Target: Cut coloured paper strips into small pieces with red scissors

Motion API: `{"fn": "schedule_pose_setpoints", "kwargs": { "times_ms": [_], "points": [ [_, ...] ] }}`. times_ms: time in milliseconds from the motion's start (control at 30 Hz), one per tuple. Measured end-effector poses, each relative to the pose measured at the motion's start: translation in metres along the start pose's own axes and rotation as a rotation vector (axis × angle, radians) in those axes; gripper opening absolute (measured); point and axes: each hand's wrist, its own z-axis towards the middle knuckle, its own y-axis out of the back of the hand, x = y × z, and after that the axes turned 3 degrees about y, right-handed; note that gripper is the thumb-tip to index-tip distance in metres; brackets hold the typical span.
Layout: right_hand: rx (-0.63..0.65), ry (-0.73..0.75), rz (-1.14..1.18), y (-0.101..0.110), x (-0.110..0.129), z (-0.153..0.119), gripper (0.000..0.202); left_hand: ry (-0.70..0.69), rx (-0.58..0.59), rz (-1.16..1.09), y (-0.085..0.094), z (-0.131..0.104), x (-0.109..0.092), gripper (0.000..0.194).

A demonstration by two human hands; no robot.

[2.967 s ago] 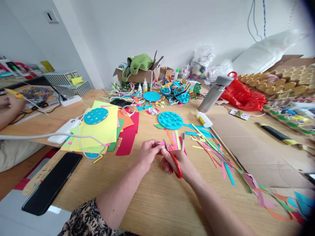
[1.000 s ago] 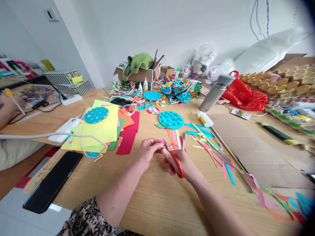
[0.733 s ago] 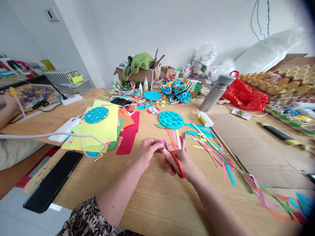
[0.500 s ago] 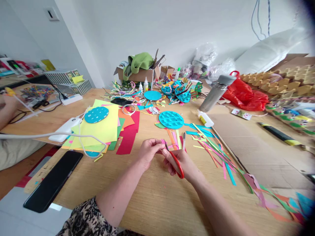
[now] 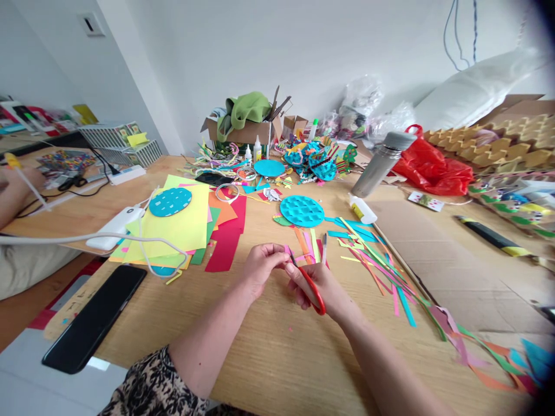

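Red-looped scissors, pink paper snippet in hands | dimpled turquoise oval beyond

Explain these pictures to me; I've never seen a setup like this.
There's no machine here, just a person's two bare hands. One camera, worn on the head, looks forward and down at them. The right hand holds red-handled scissors; the left hand pinches a small pink paper piece at the blades. On the wooden table lie coloured sheets, narrow paper strips, a blue oval and a black phone. At far left is another person's hand.
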Motion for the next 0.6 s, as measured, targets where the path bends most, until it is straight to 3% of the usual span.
{"fn": "schedule_pose_setpoints", "kwargs": {
  "times_ms": [133, 333, 600],
  "points": [
    [0.008, 0.002, -0.009, 0.0004, 0.0024, -0.0006, 0.047, 0.0, -0.017, -0.025, 0.0007, 0.0001, 0.0005, 0.01],
    [-0.001, 0.0, -0.01, 0.0005, 0.0044, -0.0004, 0.047, 0.003, 0.052, 0.0, 0.0021, 0.0008, 0.0024, 0.011],
    [0.019, 0.017, -0.022, 0.0019, 0.0016, 0.0007, 0.048, 0.009, 0.027, 0.001, 0.0005, 0.0005, -0.0008, 0.01]
  ]
}}
